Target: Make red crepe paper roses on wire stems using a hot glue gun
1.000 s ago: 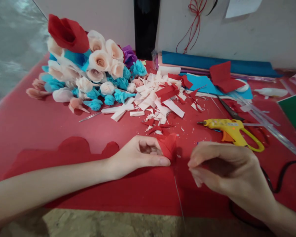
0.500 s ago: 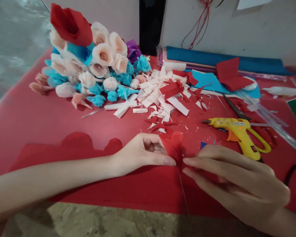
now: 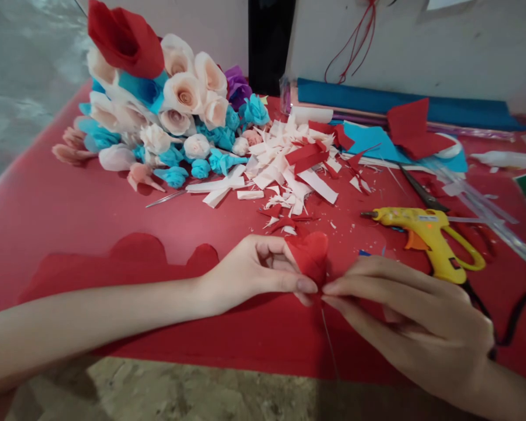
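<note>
Brought near-closed right hand (image 3: 421, 321) to base of red cone-shaped paper flower (image 3: 309, 257), with hold unclear | pinching flower in half-curled left hand (image 3: 245, 275) | now working two-handed near front edge of red surface (image 3: 92, 199)

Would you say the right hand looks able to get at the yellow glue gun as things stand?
Probably yes: the yellow glue gun lies just beyond the right hand, and nothing appears to block the way. It would likely have to move off from the red paper flower first.

Two hands (image 3: 267, 269) (image 3: 414, 318); one glue gun (image 3: 429, 237); one small red bud (image 3: 311, 254); perhaps eight large cream blooms (image 3: 184, 93)
</note>
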`<move>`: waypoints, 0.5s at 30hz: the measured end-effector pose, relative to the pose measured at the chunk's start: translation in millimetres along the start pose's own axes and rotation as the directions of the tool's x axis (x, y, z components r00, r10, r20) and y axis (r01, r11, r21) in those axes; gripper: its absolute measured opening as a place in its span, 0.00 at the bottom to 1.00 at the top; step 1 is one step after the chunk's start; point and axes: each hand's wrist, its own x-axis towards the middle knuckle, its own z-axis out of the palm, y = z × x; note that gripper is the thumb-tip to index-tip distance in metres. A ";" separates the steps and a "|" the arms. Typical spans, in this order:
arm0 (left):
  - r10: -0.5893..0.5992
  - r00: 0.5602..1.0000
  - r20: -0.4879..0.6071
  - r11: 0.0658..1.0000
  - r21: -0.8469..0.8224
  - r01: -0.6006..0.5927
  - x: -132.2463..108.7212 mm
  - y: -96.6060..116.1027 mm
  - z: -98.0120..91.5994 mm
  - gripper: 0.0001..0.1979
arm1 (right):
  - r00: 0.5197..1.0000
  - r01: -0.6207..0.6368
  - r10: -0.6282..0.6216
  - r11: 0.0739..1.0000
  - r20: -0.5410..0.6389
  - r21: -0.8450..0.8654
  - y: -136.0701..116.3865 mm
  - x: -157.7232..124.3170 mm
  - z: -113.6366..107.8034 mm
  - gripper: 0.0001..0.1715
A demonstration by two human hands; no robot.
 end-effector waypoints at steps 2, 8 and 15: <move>0.003 1.000 -0.005 1.000 0.007 -0.003 0.0 0.2 0.7 0.02 | 1.000 -0.009 0.009 1.000 0.008 -0.014 0.1 -1.2 2.1 0.08; 0.017 1.000 -0.013 0.999 0.038 -0.016 -0.9 0.7 1.4 0.03 | 0.999 -0.036 0.036 0.999 0.036 0.014 2.5 -3.1 6.8 0.09; 0.027 0.997 -0.072 0.999 0.035 -0.024 1.0 -0.7 -0.5 0.05 | 0.927 -0.319 0.364 0.892 -0.090 0.321 12.0 -3.7 -1.2 0.03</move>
